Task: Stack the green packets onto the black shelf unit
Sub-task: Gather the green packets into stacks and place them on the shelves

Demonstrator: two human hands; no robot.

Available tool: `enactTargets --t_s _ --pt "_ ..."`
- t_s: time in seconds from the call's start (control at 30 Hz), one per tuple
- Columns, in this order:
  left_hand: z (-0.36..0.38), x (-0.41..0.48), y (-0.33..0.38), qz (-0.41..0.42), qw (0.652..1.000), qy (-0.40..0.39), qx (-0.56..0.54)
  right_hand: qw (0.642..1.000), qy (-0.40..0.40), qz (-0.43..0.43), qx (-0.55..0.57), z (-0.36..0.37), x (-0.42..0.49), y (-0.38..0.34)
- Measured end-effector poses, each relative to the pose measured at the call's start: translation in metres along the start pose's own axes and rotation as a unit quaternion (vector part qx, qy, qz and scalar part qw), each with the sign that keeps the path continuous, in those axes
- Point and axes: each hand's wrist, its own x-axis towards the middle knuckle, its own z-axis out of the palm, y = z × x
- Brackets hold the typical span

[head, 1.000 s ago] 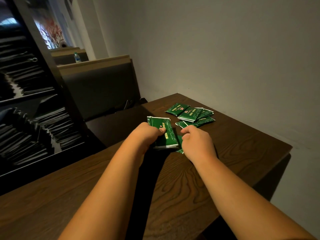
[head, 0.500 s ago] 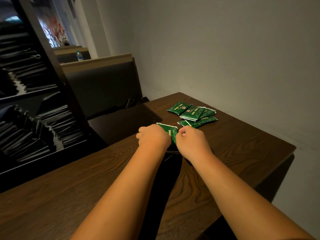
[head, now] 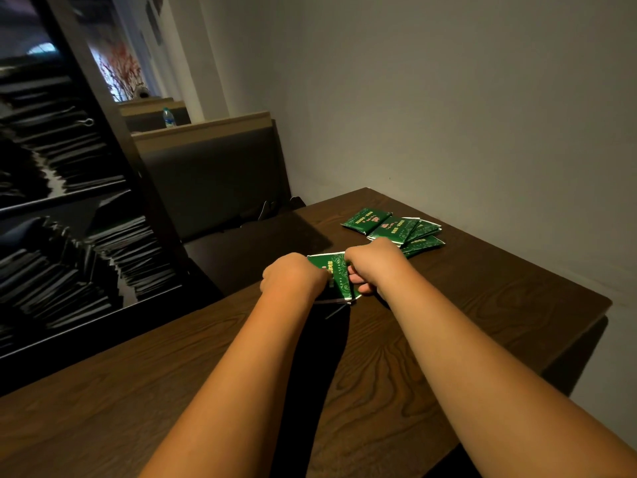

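Packets, green, held bundle (head: 332,274): thin stack pinched between both hands just above the table (head: 499,305), approx. centre of view. Left hand (head: 293,276) is curled round the bundle's left edge, right hand (head: 374,265) round its right edge. Right hand's fingers (head: 362,288) are tucked under; left hand's are hidden behind its knuckles. Long axis runs away from the person, far end raised, near corner low by the table top.

Loose packets (head: 396,229): fanned, overlapping heap lying flat on the table, just beyond the right hand, twd the wall. Right hand is nearer.

Black shelf unit (head: 141,174): glossy, stands left of the table. Shelves hold slanted rows of dark flat items, type unclear. It lies left of the bundle, so the left hand is nearer; next move is prob. a leftward carry.

Materials: packets are flat, rectangular, shiny foil-like film w/ gold print and pale sealed edges. Prob. slippery, so the stack could fan out. Table is dark wood grain, matte.
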Motion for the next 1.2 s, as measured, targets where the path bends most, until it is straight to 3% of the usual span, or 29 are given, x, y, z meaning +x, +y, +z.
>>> enactTargets --t_s 0.3,0.53,0.7,0.87,1.07,1.2 --pt "-0.005 -0.002 0.002 -0.005 1.000 -0.010 -0.012 0.998 0.006 -0.061 0.034 0.006 0.006 0.025" --pt "-0.014 -0.011 -0.009 0.068 0.978 -0.011 -0.198 0.994 -0.027 -0.070 0.075 0.004 0.005 0.027" --pt "-0.022 -0.024 -0.018 0.128 0.931 -0.035 -0.341 0.991 -0.001 -0.135 0.009 0.001 -0.001 0.030" --pt "-0.019 -0.028 -0.026 0.216 0.840 -0.099 -0.488 0.982 -0.023 -0.175 0.066 0.003 -0.005 0.030" --pt "-0.008 -0.022 -0.031 0.300 0.842 -0.039 -0.446 0.966 -0.023 -0.232 0.113 0.004 -0.002 0.031" --pt "-0.005 -0.013 -0.034 0.290 0.845 -0.006 -0.449 0.960 0.006 -0.265 0.089 0.003 -0.002 0.030"
